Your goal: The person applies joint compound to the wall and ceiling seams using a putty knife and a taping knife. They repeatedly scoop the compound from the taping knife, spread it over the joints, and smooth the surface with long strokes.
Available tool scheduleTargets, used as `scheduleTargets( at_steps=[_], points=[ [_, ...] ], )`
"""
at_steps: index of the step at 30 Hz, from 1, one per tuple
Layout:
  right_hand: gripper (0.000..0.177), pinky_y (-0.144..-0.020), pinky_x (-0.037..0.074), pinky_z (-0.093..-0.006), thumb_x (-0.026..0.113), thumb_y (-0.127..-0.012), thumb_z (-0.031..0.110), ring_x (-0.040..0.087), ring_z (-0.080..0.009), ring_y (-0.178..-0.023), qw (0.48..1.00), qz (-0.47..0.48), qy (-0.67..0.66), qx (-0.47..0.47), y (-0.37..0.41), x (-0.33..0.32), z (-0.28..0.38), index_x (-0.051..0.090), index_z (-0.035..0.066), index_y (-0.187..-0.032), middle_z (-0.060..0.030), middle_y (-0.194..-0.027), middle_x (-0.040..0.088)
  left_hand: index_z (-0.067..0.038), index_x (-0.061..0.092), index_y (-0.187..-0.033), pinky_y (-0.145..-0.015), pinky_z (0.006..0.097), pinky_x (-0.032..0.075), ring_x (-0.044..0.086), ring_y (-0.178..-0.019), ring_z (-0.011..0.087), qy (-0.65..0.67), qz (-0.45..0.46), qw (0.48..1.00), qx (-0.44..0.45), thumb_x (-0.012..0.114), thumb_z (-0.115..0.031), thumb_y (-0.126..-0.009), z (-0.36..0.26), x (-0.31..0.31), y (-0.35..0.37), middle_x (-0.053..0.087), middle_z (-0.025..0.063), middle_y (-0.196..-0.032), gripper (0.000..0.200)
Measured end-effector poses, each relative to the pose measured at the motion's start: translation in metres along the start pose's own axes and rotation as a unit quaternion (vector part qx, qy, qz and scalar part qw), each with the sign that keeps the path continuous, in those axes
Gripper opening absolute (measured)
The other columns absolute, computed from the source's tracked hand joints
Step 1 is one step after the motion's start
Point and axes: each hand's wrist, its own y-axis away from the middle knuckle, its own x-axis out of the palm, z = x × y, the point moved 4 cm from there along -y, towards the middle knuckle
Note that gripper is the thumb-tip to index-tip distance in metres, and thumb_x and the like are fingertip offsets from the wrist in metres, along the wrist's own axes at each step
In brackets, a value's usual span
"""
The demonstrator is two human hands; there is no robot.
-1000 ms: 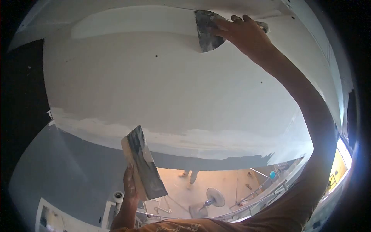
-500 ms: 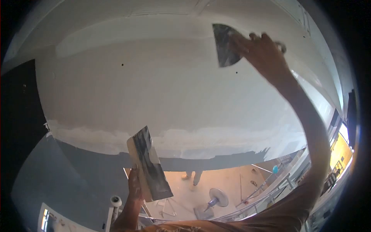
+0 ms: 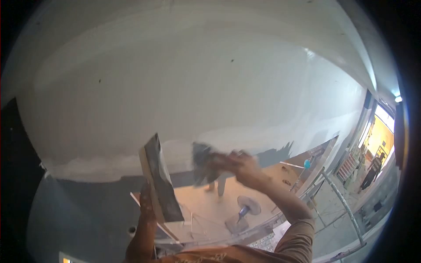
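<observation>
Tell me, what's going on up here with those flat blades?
A person holds a long rectangular metal blade with a pale backing in the left hand. The right hand grips a broad grey metal scraper, blurred, apart from that blade in this view. Beyond them is a large pale panel with a whitish smeared band near its lower edge. A round-headed fan stands below.

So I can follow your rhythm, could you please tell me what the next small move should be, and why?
Probably bring the scraper in the right hand to the wide blade in the left hand: a gap separates them, and pale compound seems to cling there.
</observation>
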Motion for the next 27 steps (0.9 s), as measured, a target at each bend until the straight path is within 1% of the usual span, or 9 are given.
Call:
scheduleTargets(
  at_steps=[4, 6, 11, 13, 15, 17, 18, 22, 27],
  points=[
    [0.054, -0.080, 0.056, -0.0368, 0.055, -0.093, 0.000, 0.066, -0.0239, -0.093, 0.956, -0.111, -0.269, 0.030, 0.022, 0.019, 0.000, 0.049, 0.013, -0.145, -0.0127, -0.131, 0.062, -0.005, 0.051, -0.134, -0.090, 0.0385, 0.054, 0.062, -0.107, 0.0220, -0.153, -0.219, 0.954, 0.134, 0.055, -0.032, -0.103, -0.045, -0.008, 0.008, 0.061, 0.0094, -0.117, 0.042],
    [0.045, -0.064, 0.055, -0.0336, 0.057, -0.095, 0.002, 0.065, -0.0223, -0.074, 0.627, -0.075, -0.744, 0.217, 0.060, 0.050, 0.008, 0.048, 0.000, -0.139, -0.0144, -0.100, 0.065, -0.005, 0.049, -0.136, -0.091, 0.0346, 0.047, 0.054, -0.106, 0.0175, -0.224, -0.288, 0.911, 0.191, 0.056, -0.031, -0.103, -0.057, -0.017, 0.009, 0.055, 0.0065, -0.114, 0.043],
    [0.040, -0.051, 0.048, -0.0280, 0.061, -0.095, 0.005, 0.059, -0.0193, -0.058, 0.433, -0.035, -0.862, 0.262, 0.065, 0.089, 0.085, 0.048, -0.001, -0.132, -0.0111, -0.086, 0.061, -0.004, 0.044, -0.144, -0.102, 0.0347, 0.039, 0.050, -0.114, 0.0186, -0.362, -0.260, 0.866, 0.225, 0.053, -0.031, -0.105, -0.060, -0.014, 0.002, 0.053, 0.0087, -0.121, 0.049],
    [0.029, -0.052, 0.051, -0.0292, 0.060, -0.097, 0.006, 0.060, -0.0176, -0.061, 0.396, -0.021, -0.848, 0.352, 0.071, 0.111, 0.089, 0.051, -0.001, -0.125, -0.0099, -0.087, 0.062, -0.004, 0.038, -0.151, -0.114, 0.0409, 0.032, 0.046, -0.133, 0.0287, -0.796, -0.148, 0.492, 0.321, 0.041, -0.041, -0.107, -0.046, -0.073, 0.024, 0.050, 0.0165, -0.140, 0.058],
    [0.019, -0.054, 0.054, -0.0286, 0.067, -0.097, 0.015, 0.064, -0.0154, -0.065, 0.446, -0.013, -0.785, 0.429, 0.069, 0.120, 0.093, 0.052, 0.004, -0.103, -0.0084, -0.085, 0.062, -0.003, 0.043, -0.149, -0.119, 0.0544, 0.026, 0.040, -0.142, 0.0382, -0.840, -0.036, 0.445, 0.307, 0.028, -0.047, -0.107, -0.050, -0.222, 0.037, 0.042, 0.0204, -0.153, 0.062],
    [0.021, -0.053, 0.054, -0.0288, 0.068, -0.097, 0.018, 0.063, -0.0144, -0.067, 0.465, -0.014, -0.796, 0.387, 0.065, 0.124, 0.091, 0.050, 0.006, -0.100, -0.0079, -0.085, 0.062, -0.005, 0.040, -0.150, -0.118, 0.0561, 0.027, 0.040, -0.142, 0.0413, -0.739, -0.002, 0.573, 0.354, 0.027, -0.046, -0.108, -0.019, -0.124, 0.026, 0.043, 0.0203, -0.153, 0.060],
    [0.021, -0.053, 0.053, -0.0285, 0.068, -0.097, 0.018, 0.062, -0.0142, -0.065, 0.455, -0.047, -0.817, 0.352, 0.061, 0.126, 0.091, 0.051, 0.006, -0.101, -0.0077, -0.084, 0.062, -0.005, 0.042, -0.150, -0.116, 0.0568, 0.031, 0.042, -0.140, 0.0432, -0.841, -0.013, 0.377, 0.386, 0.035, -0.032, -0.108, -0.025, -0.069, 0.022, 0.043, 0.0210, -0.153, 0.050],
    [0.021, -0.052, 0.051, -0.0275, 0.067, -0.097, 0.017, 0.059, -0.0142, -0.062, 0.427, -0.086, -0.862, 0.260, 0.051, 0.105, 0.114, 0.053, 0.004, -0.105, -0.0071, -0.084, 0.062, -0.004, 0.046, -0.148, -0.113, 0.0568, 0.035, 0.044, -0.136, 0.0467, -0.789, -0.034, 0.525, 0.317, 0.038, -0.022, -0.107, -0.019, -0.129, 0.022, 0.046, 0.0237, -0.149, 0.046],
    [0.024, -0.051, 0.045, -0.0220, 0.067, -0.096, 0.016, 0.060, -0.0093, -0.064, 0.498, -0.140, -0.755, 0.404, 0.061, 0.102, 0.120, 0.059, 0.002, -0.113, -0.0056, -0.082, 0.063, -0.001, 0.046, -0.147, -0.099, 0.0557, 0.048, 0.051, -0.123, 0.0481, -0.856, 0.048, 0.358, 0.369, 0.053, -0.026, -0.102, 0.027, -0.137, 0.075, 0.047, 0.0302, -0.136, 0.051]
  ],
)
